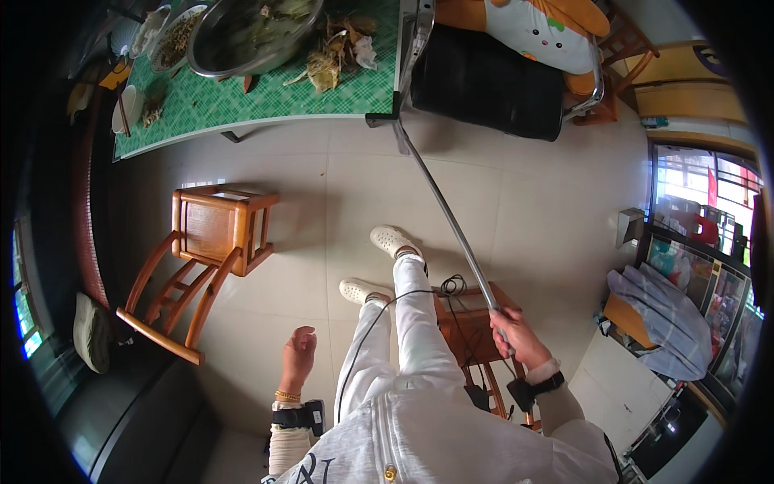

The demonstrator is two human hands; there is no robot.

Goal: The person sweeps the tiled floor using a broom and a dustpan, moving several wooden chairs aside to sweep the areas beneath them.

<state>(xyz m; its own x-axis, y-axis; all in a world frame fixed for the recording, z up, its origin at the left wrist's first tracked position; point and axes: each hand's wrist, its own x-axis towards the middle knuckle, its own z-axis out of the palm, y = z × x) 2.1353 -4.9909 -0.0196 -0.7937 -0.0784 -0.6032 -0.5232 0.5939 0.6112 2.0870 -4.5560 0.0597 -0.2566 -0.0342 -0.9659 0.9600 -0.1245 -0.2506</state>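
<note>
My right hand (518, 339) is wrapped round the near end of a long grey metal pole (443, 206). The pole slants away to the far left and reaches the corner of the green-covered table (355, 105). What is fitted at its far end is hard to make out there. My left hand (299, 355) hangs beside my left leg, its fingers curled in with nothing visible in them. A dark cable (375, 319) runs across my legs toward a wooden stool or chair (472, 331) beside my right leg, partly hidden by my arm.
A wooden chair (214, 230) stands at the left on the tiled floor (355, 194). The table bears a large metal basin (218, 60), bowls and a heap of food scraps (330, 60). A black-seated chair (484, 81) is beyond the pole; a cloth-draped cabinet (665, 323) lines the right.
</note>
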